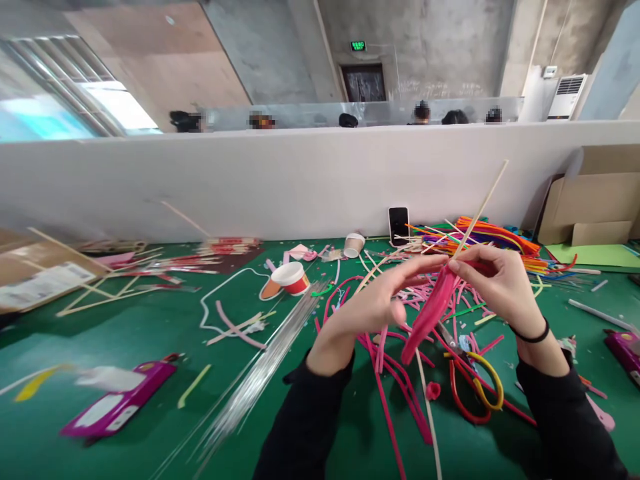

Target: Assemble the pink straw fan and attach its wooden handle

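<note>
My right hand (500,283) pinches the upper end of a pink, petal-shaped piece (431,317) between thumb and fingers, where a thin wooden stick (485,203) rises out of it. The piece hangs tilted, its rounded tip down to the left. From the other side my left hand (367,303) reaches in, fingers stretched and touching the top of the piece, with its thumb apart. Scissors (500,387) with red and yellow handles lie under my hands among pink strips (407,380). A small red scrap (433,391) rests close by.
Silvery wires (265,360) lie on the green table beside a purple glue gun or similar tool (135,393). Paper cups (295,279), a phone (399,225) and colourful strips (495,237) are farther back. A white partition (300,180) stands behind, with cardboard boxes (595,193) at both sides.
</note>
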Demonstrator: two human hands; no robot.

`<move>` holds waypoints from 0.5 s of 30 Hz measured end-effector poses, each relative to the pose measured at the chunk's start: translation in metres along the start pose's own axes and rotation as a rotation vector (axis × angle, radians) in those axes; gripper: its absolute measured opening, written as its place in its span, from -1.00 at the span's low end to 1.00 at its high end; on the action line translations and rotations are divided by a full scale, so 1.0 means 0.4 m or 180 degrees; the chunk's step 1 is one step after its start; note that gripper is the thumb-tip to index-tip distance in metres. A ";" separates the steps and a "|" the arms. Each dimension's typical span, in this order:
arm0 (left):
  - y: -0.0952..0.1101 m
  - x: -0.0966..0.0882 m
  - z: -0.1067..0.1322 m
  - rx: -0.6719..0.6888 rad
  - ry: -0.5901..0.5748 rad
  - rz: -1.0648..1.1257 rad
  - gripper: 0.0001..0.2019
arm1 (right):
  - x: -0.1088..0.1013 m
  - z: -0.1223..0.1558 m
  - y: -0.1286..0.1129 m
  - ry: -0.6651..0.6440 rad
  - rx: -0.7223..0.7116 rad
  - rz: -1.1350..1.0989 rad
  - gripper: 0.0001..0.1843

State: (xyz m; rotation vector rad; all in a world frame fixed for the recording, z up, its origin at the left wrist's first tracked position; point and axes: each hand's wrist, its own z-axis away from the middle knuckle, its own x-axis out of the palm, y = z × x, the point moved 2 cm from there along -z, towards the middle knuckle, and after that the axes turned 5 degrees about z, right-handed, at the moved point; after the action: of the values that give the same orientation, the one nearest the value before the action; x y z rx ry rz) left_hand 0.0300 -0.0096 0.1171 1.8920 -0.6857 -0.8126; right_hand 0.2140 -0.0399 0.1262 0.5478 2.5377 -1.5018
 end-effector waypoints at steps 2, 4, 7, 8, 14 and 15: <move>0.031 0.016 0.024 -0.0403 -0.0057 -0.0854 0.00 | 0.001 -0.005 0.010 0.0303 -0.0013 0.0151 -0.80; 0.046 0.024 0.032 -0.0617 0.0441 -0.1382 -0.29 | 0.004 -0.009 0.013 0.0338 -0.0045 0.0130 -0.79; 0.045 0.014 0.019 -0.0541 0.0961 -0.1552 -0.59 | 0.002 -0.014 0.010 -0.0031 0.0009 0.0053 -0.75; 0.042 0.004 0.014 -0.0506 0.1025 -0.1542 -0.61 | -0.002 -0.015 0.009 -0.0182 0.0057 0.0011 -0.73; 0.037 -0.038 0.008 -0.0231 0.1135 -0.1459 -0.68 | -0.040 -0.014 0.022 -0.0955 0.0548 -0.0622 -0.71; 0.038 -0.038 0.009 -0.0208 0.1110 -0.1427 -0.67 | -0.044 -0.013 0.027 -0.1094 0.0648 -0.0641 -0.71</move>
State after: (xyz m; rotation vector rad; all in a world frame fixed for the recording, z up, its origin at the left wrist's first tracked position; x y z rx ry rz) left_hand 0.0161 -0.0065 0.1334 2.0877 -0.0166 -0.7360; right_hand 0.2345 -0.0348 0.1252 0.0444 2.2434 -1.7586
